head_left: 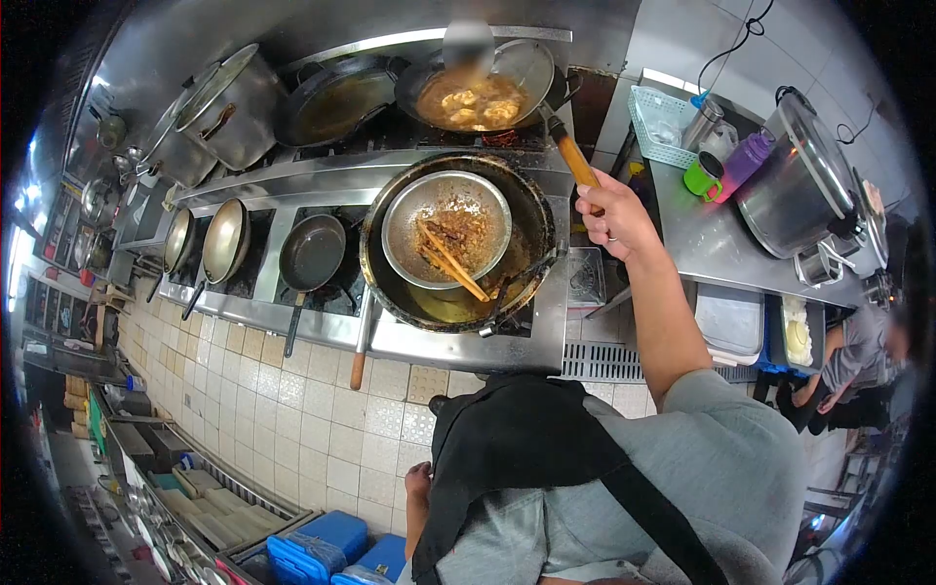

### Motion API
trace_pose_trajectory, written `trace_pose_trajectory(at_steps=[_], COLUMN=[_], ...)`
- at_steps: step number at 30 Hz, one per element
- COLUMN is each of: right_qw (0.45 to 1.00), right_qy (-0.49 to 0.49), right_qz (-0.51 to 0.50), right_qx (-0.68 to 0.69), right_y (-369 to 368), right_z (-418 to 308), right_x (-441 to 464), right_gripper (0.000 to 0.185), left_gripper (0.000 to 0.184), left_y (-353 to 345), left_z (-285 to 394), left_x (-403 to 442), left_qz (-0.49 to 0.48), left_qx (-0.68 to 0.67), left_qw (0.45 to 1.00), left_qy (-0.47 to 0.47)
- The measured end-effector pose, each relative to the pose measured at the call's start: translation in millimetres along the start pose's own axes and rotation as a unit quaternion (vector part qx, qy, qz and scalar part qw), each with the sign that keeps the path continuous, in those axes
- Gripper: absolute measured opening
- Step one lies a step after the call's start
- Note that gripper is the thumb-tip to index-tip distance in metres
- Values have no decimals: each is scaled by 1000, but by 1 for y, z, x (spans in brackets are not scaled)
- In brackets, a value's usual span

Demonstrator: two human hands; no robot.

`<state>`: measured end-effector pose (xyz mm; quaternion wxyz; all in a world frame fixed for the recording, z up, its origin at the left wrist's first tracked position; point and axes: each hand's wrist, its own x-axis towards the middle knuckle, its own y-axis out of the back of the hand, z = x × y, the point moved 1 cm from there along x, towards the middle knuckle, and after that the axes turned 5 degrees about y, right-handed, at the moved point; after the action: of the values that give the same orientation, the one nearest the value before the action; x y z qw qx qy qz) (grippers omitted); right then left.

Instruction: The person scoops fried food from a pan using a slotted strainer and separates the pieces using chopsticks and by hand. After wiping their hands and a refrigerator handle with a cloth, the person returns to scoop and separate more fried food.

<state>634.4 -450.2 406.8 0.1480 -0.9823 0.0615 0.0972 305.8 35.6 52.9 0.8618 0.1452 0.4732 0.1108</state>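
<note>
My right hand (618,216) is closed around the wooden handle of a wire-mesh skimmer (573,154). The skimmer's round mesh head rests at the right side of a wok (408,90) on the back of the stove. Golden pieces of food (483,109) sit in bubbling brown oil in that wok. Down beside the black apron (526,429) hangs my left hand (418,482), partly hidden, away from the stove; its fingers are too small to read. In front stands a large dark pot (369,255) with a metal strainer bowl (392,226) over it, holding brown crumbs and wooden chopsticks (453,261).
A second wok (336,105) and large lidded pots (229,117) stand at the back left. Frying pans (312,252) line the front left. On the right, a steel counter (682,234) carries a green mug (703,175), a purple bottle (749,156) and a big cooker (795,185). Another person sits at far right.
</note>
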Motion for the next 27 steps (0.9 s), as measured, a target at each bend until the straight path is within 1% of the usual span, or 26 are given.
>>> trace_pose_trajectory(at_steps=[2, 3, 4, 5, 6, 8, 10, 12, 13, 15, 16, 21, 23, 24, 25, 26, 27], right_qw=[997, 997, 998, 998, 998, 998, 998, 998, 997, 996, 995, 993, 996, 996, 998, 998, 998], right_qy=[-10, -10, -8, -6, -7, 17, 21, 25, 33, 39, 47, 52, 34, 35, 28, 21, 21], right_qz=[-24, -25, -29, -33, -34, -57, -60, -62, -64, -67, -68, -64, -51, -52, -49, -45, -45], right_qx=[70, 70, 60, 49, 49, 16, -3, -21, -34, -48, -61, -84, -57, -56, -42, -28, -28], right_y=[-1, -2, -4, -6, -9, -14, -17, -19, -19, -20, -21, -21, -21, -21, -21, -20, -18], right_z=[5, 6, 7, 8, 8, 6, 6, 7, 7, 8, 8, 7, 6, 6, 5, 4, 3], right_x=[4, 5, 5, 5, 3, -2, -3, -4, -5, -6, -7, -6, -5, -4, -4, -3, -1], right_gripper=[48, 48, 43, 39, 39, 51, 54, 57, 60, 62, 63, 64, 52, 52, 46, 41, 41], left_gripper=[29, 29, 29, 30, 31, 31, 32, 35, 35, 35, 35, 34, 33, 33, 33, 32, 32], left_y=[-1, -2, -3, -5, -6, -7, -8, -9, -9, -4, -4, -4, -4, -3, -3, -5, -7], left_z=[27, 40, 56, 70, 75, 73, 65, 47, 36, 20, 14, 2, 4, 7, 10, 14, 21], left_x=[-18, -27, -37, -48, -53, -52, -48, -41, -35, -25, -22, -21, -22, -25, -27, -28, -31], left_qz=[-11, -16, -15, -5, 5, 9, 12, 4, 4, 17, 22, 27, 29, 28, 28, 31, 34], left_qx=[-35, -53, -55, -62, -69, -70, -71, -110, -112, -3, 25, 63, 67, 66, 66, 45, 24], left_qw=[999, 998, 998, 998, 996, 995, 995, 993, 993, 1000, 999, 997, 996, 996, 996, 998, 999], left_qy=[-7, -11, -10, 26, 63, 65, 68, 29, 30, -14, -26, -46, -50, -52, -52, -31, -11])
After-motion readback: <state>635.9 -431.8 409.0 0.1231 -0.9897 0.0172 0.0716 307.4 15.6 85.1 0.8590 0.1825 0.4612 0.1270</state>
